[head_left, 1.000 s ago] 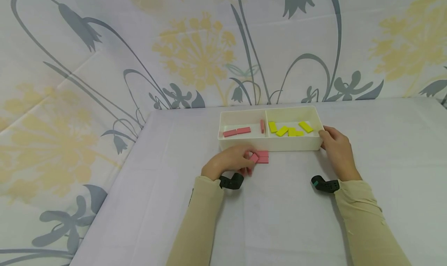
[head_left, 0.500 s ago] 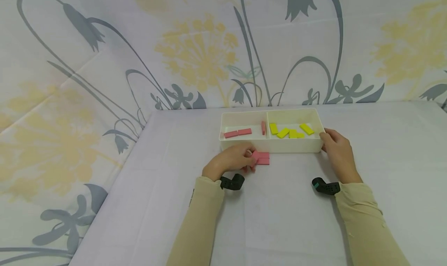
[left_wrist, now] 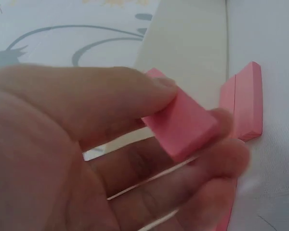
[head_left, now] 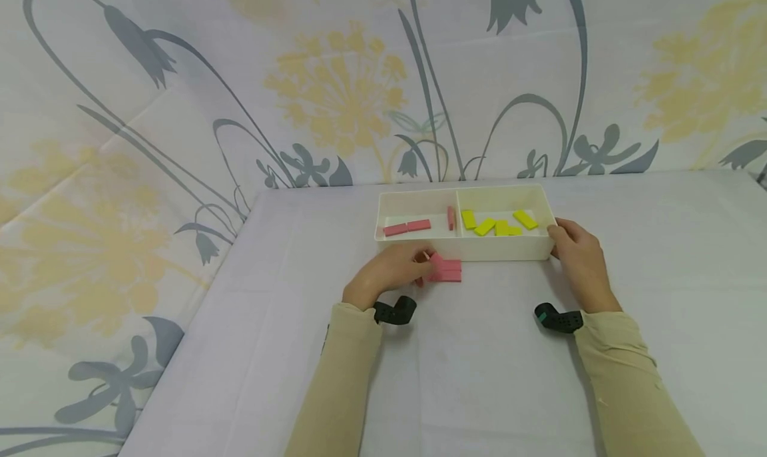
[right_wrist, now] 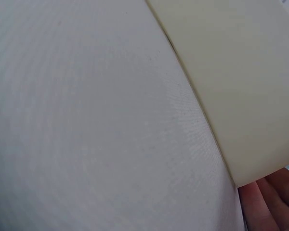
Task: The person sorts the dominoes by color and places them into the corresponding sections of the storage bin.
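Note:
My left hand (head_left: 389, 270) pinches a small pink rectangular block (left_wrist: 185, 122) between thumb and fingers, just in front of the box. In the left wrist view the block is tilted, its near end covered by the thumb. Right beside these fingers, more pink blocks (head_left: 452, 276) lie side by side on the table, close to the box's front wall. At the front right corner of the two-compartment white box (head_left: 503, 249), my right hand (head_left: 581, 264) grips the wall, thumb near the rim. Its fingers are partly hidden behind that corner in the right wrist view.
Inside the box, several yellow blocks (head_left: 485, 227) lie in the right compartment. The left compartment holds a few pink blocks (head_left: 418, 224), one standing against the divider (head_left: 458, 214). A flower-patterned cloth (head_left: 347, 90) hangs behind the white-covered table (head_left: 473, 377).
The left hand has shifted slightly left and back toward the box, still pinching a pink block. More pink shows beside its fingertips. The right hand stays at the box corner.

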Tool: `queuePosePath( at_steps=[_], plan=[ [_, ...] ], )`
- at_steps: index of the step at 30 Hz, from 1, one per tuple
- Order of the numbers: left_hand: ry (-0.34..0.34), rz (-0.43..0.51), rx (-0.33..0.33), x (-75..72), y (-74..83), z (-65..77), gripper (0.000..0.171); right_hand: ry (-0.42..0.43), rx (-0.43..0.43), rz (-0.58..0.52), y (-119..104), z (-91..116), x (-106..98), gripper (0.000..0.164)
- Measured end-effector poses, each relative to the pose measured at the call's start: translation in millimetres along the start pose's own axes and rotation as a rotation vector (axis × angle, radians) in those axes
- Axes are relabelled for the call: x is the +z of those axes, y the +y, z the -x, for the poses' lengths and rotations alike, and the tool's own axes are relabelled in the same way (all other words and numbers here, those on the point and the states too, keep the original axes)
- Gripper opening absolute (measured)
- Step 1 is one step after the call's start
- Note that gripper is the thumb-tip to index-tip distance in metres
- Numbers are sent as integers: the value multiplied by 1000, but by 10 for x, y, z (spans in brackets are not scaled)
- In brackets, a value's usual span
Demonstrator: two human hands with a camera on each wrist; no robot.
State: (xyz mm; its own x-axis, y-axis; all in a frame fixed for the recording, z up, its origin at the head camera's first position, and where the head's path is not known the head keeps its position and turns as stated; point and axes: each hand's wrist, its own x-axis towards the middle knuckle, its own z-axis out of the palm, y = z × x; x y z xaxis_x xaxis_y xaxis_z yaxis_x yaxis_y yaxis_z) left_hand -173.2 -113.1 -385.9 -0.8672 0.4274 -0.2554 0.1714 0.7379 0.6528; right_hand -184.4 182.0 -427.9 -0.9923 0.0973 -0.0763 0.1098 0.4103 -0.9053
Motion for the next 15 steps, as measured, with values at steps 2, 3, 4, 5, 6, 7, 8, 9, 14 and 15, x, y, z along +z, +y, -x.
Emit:
queuePosePath(
  at_steps=[2,3,4,5,6,7,8,9,14,15],
  plan=[
    [22,4,-1,-12,9,6,19,1,-1,-1,-2,-3,0,66],
    [29,10,-1,-18,16,8,21,3,-2,1,-4,-5,0,66],
    [35,19,3,-24,23,8,23,4,-3,3,-7,-5,-1,66],
    [43,28,12,-28,27,7,24,7,-4,4,-9,-5,-2,66],
    [50,43,18,-33,29,7,25,8,-4,4,-10,-5,-2,65],
    [59,55,22,-36,29,7,26,8,-4,5,-11,-5,-1,66],
    [71,67,26,-39,29,8,26,8,-4,8,-11,-4,-1,66],
    [83,80,32,-42,29,8,25,7,-3,9,-12,-3,-1,66],
    [195,115,65,-50,17,5,25,1,2,13,-6,4,-1,66],
    [218,123,70,-50,14,4,25,1,2,13,-4,5,0,66]
  ],
)
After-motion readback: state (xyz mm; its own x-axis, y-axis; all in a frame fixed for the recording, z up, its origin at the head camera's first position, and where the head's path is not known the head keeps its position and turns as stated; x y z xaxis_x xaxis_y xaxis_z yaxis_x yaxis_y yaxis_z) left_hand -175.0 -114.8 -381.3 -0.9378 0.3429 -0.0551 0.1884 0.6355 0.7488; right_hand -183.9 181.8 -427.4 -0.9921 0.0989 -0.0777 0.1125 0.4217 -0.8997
